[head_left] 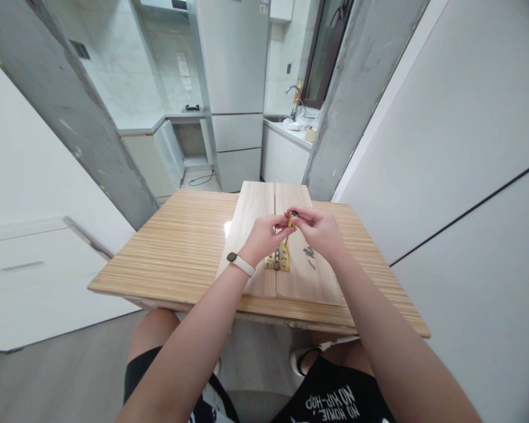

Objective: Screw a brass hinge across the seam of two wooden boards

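One tall refrigerator (235, 64) stands beyond the table (176, 241); its doors are shut, so from my distant place I cannot tell what it contains. Behind the table, to the left, I see a low cabinet (192, 141) that stands open. Behind the table, to the right, is the sink (274, 118), whose inside I cannot see well. On the table lie two pale boards (256, 202), side by side. Above the middle of the table, the left hand (264, 235) and the right hand (322, 232) both hold, with a narrow fingertip grip, a short yellow-and-black screwdriver (290, 220). It points down to the brass-coloured hinge (284, 258), which lies across the boards toward the table's near edge; I cannot tell whether the tip touches. Small screws (308, 252) lie loose on the right board.
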